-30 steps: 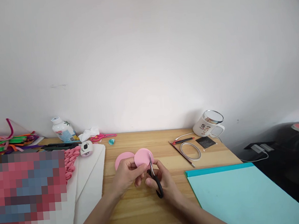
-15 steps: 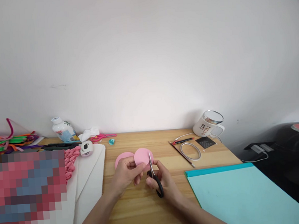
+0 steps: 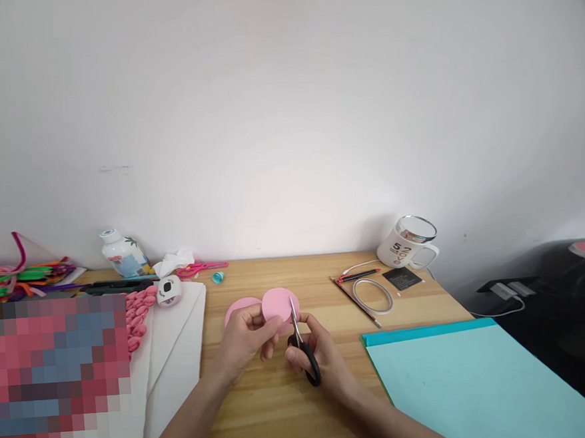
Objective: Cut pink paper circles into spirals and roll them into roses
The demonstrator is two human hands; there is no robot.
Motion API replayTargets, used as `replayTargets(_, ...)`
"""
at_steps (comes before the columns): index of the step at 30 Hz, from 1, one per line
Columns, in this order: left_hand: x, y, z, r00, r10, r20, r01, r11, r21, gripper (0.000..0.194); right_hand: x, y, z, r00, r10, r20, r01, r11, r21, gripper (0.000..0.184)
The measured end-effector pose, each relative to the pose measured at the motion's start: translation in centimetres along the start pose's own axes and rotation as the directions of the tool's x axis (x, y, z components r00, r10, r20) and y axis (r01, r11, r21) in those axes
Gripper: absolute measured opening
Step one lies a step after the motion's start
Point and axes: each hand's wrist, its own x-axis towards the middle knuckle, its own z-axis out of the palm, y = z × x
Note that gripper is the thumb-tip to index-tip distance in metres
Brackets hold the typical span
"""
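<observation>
Between thumb and fingers, my left hand pinches a round pink paper disc, held up a little over the wooden table. My right hand grips black-handled scissors, whose metal blades point up and overlap the disc's right side. The blades look nearly closed; whether they cut into the paper I cannot tell. Behind my left hand is another pink paper circle, partly covered by the fingers.
A white mug, coiled cable, pencil and dark card lie right of centre. Light-blue paper sheets cover the right front. At left are white paper, a bottle, pink scissors and pipe cleaners.
Almost nothing differs. The disc and the scissors' blades have shifted by a hair; both hands keep the same hold.
</observation>
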Motion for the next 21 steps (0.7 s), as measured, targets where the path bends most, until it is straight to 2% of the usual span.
replayTargets(5, 0.12, -0.24, 0.01, 1.0, 0.009, -0.003, -0.009, 0.999, -0.043, 0.027, 0.02, 0.3, 0.09, 1.0, -0.008, -0.002, 0.008, 1.0, -0.005, 0.05)
replayTargets(21, 0.14, -0.31, 0.31, 1.0, -0.011, 0.01, 0.011, 1.0, -0.006, 0.025, 0.28, -0.33, 0.14, 0.998, -0.045, 0.031, 0.043, 0.997, 0.06, 0.052)
